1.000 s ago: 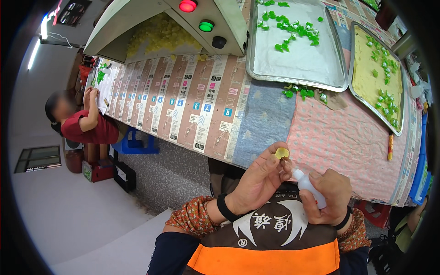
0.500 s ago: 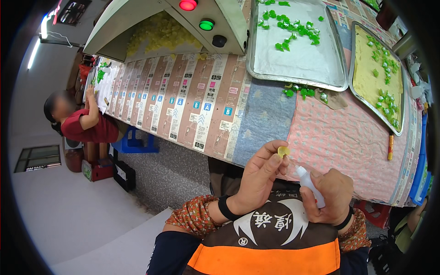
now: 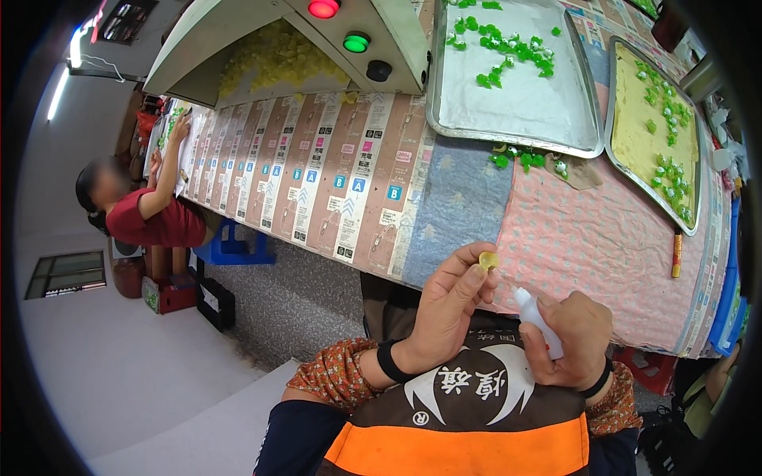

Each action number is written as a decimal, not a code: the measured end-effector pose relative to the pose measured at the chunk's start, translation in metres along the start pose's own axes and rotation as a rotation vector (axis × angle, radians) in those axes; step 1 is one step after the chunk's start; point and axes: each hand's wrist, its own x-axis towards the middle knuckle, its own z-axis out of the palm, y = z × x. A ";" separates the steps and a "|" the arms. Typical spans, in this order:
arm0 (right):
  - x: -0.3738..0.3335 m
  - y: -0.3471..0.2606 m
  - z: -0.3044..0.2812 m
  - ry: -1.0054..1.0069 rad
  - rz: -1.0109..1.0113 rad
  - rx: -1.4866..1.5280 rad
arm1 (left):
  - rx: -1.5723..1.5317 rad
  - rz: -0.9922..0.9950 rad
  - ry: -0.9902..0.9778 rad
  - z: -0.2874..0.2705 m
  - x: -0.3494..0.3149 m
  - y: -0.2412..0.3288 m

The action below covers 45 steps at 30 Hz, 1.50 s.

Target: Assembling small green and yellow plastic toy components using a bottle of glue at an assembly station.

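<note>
Left hand (image 3: pixel 456 285): pinches yellow piece (image 3: pixel 489 261) by the worktop (image 3: pixel 341 190) near edge; best held steady.
Right hand (image 3: pixel 578 329): grips white bottle (image 3: pixel 539 324); best squeezed gently.

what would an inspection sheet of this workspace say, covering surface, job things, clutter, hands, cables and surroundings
Surface: table with printed covering, blue cloth and pink cloth
Job things: yellow piece and white bottle, apart from each other
Clutter: two trays bearing green pieces; a red-and-yellow tube on the right
Hands: left hand pinches the yellow piece; right hand grips the bottle, its tip pointing up
Cables: thin pale wire near the light tube
Surroundings: seated person in red on the left; machine with red and green lamps
</note>
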 end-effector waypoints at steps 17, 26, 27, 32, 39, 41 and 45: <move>0.002 -0.001 0.001 0.057 0.113 0.080 | -0.153 -0.159 -0.061 -0.002 0.001 0.004; 0.001 0.000 0.004 0.045 0.073 0.056 | 0.141 -0.074 -0.017 0.001 -0.001 0.002; 0.001 0.000 0.004 0.048 0.074 0.041 | 0.141 -0.075 -0.018 0.002 -0.002 0.002; 0.003 -0.003 -0.006 0.058 0.110 0.062 | 0.074 -0.128 -0.022 0.001 -0.001 0.004; -0.012 0.010 -0.021 0.233 0.305 0.047 | -0.122 -0.210 -0.059 0.000 0.001 0.008; -0.013 0.015 -0.031 0.292 0.387 -0.028 | -0.160 -0.239 -0.083 0.001 0.001 0.010; -0.014 0.037 -0.054 0.524 0.813 0.405 | -0.186 -0.259 -0.106 -0.003 0.001 0.010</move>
